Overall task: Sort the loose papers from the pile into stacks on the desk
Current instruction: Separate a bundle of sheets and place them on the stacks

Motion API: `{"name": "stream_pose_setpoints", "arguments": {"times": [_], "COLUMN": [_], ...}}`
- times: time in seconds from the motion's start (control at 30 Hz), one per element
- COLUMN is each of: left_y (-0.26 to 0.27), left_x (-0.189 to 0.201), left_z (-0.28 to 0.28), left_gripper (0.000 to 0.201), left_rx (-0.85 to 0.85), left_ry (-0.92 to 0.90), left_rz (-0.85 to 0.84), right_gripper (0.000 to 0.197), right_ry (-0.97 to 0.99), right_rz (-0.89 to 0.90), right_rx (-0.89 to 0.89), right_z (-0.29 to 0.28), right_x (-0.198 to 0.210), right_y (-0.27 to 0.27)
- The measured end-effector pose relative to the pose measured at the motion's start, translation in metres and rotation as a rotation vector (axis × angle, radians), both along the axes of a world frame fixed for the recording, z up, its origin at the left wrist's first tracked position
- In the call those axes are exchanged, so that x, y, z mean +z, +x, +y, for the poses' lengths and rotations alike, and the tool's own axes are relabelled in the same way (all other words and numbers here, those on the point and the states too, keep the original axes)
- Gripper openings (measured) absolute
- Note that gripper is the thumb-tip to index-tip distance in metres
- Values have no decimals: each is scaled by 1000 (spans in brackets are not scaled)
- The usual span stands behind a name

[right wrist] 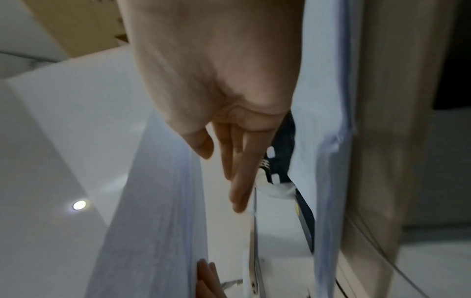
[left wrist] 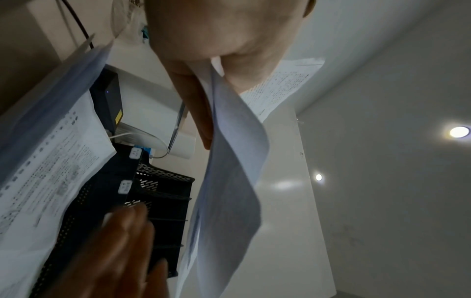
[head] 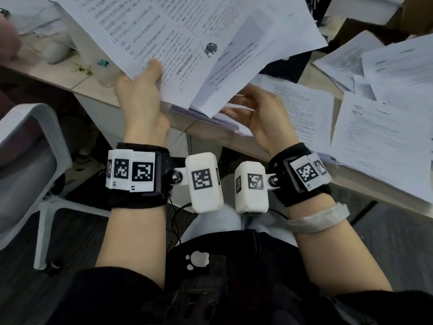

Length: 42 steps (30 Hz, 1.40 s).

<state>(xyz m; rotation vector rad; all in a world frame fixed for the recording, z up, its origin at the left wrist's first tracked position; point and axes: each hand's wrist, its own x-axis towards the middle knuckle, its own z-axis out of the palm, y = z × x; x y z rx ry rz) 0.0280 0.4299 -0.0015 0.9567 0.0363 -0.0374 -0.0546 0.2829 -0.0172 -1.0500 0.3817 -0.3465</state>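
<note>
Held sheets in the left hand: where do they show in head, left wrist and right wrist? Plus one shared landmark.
Head: held sheets fan across the top centre, gripped by the left hand.
Left wrist: they hang down the centre.
Right wrist: pale band at lower left.
Landmark: black mesh tray, a sliver past the right hand's fingers.

The light wooden desk (head: 89, 89) carries scattered printed papers (head: 375, 127) at right and a small teal clip (head: 103, 62).

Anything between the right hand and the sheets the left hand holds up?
No. The right hand, fingers straight, is clear of the sheets pinched by the left hand; the right wrist view shows the gap.
</note>
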Motion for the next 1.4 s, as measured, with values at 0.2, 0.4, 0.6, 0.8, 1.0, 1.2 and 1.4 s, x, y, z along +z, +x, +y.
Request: {"name": "stream_pose_setpoints", "arguments": {"times": [0.2,0.4,0.6,0.8,1.0,1.2,1.4], "left_y": [-16,-33,-47,-69,-97,-116,-131], "left_x": [5,3,-4,-8,-5,-10,-18], "left_z": [-26,-56,-90,-129,-163,-198,-224], "left_gripper": [29,18,28,25,21,13,7], "left_rx": [-59,-91,-183,-312,-494,-610,-570], "left_ry": [-6,40,17,9,30,24,90], "left_rz": [-34,-65,-85,-105,-96,-115,-72], "right_gripper": [34,26,20,40,20,17,29], "right_ry": [-246,-471,-659,-500,-398,-267,-139], "right_rz": [-188,-234,-44,101,-27,-151,-148], "right_rx": [-547,-762,-865,-613,-737,-809,-1013], "right_z": [-38,-57,-80,-103,-132,-155,-175], "right_x": [14,19,18,24,20,21,19], "right_y": [-39,-64,-83,-103,-134,-161,-189]}}
